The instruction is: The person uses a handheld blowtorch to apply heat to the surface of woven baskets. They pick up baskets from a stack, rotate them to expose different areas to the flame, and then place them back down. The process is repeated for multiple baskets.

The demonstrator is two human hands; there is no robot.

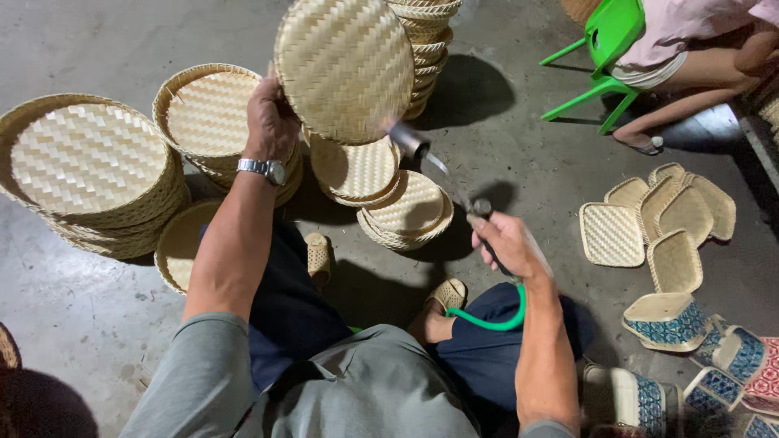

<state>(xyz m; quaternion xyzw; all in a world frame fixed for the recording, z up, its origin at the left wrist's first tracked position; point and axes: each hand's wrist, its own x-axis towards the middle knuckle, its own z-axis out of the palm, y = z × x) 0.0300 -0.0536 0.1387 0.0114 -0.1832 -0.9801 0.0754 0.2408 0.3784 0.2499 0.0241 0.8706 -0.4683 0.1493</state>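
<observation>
My left hand [270, 122] grips the left rim of a round woven bamboo tray [345, 65], holding it up and tilted with its flat woven face toward me. A metal watch sits on that wrist. My right hand [507, 243] is closed on the handle of a metal torch-like tool [438, 172] fed by a green hose [495, 320]. The tool's nozzle end is blurred and points at the tray's lower right edge.
Stacks of round woven trays [89, 170] stand on the concrete floor at left and ahead [406, 211]. Square woven trays [673, 215] and blue patterned baskets [669, 320] lie at right. Another person sits on a green chair [608, 49] at top right.
</observation>
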